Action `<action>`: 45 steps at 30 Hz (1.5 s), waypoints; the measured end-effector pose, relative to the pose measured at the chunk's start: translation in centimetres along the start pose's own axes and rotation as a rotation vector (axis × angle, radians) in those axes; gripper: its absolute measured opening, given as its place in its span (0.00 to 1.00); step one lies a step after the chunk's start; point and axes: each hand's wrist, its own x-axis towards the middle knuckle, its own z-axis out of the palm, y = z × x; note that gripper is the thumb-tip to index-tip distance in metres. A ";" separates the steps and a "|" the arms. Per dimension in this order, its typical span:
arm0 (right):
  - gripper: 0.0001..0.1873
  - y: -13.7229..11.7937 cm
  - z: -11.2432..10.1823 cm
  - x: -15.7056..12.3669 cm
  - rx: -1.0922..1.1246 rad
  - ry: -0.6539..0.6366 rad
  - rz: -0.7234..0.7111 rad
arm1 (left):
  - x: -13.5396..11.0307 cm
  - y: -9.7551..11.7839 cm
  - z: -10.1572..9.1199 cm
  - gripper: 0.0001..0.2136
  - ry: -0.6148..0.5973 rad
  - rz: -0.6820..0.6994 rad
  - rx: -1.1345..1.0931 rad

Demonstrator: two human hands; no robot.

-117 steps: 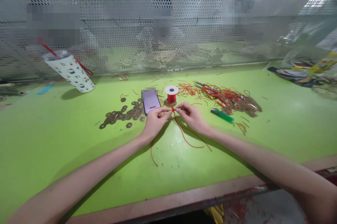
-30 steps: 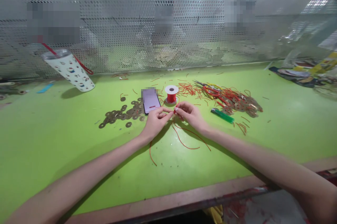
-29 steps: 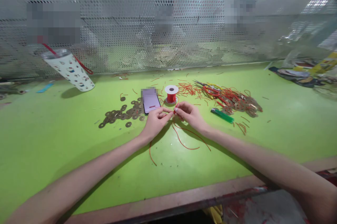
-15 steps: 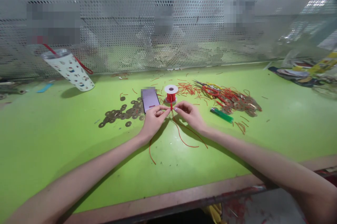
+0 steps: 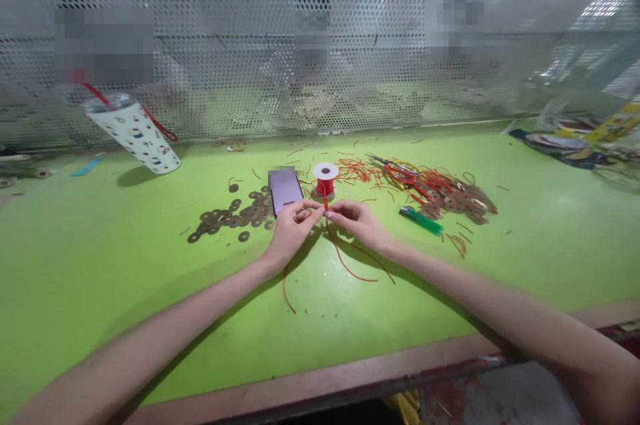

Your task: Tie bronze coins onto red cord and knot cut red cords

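Between my fingertips is a knotted red cord, just in front of a white spool of red cord. My left hand pinches it from the left. From the right, my right hand pinches it slightly lower, thumb and forefinger together. Loose cord tails trail down onto the green tabletop, two curving right and one left below my left wrist. A phone lies just behind my left hand. Round metal coins with holes are scattered to its left.
Right of my hands lie a green lighter, scissors, red cord scraps and a heap of coins tied with red cord. A patterned tumbler with a straw leans at left. A perforated metal screen stands behind the table; people show dimly through it.
My right hand's fingertips have shifted slightly down and left along the cord, closer to my left fingertips. My left hand stays in place.
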 end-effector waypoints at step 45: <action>0.21 0.6 0.4 -0.3 -0.005 -0.014 -0.034 | -0.2 0.1 0.6 0.12 -0.068 0.109 0.096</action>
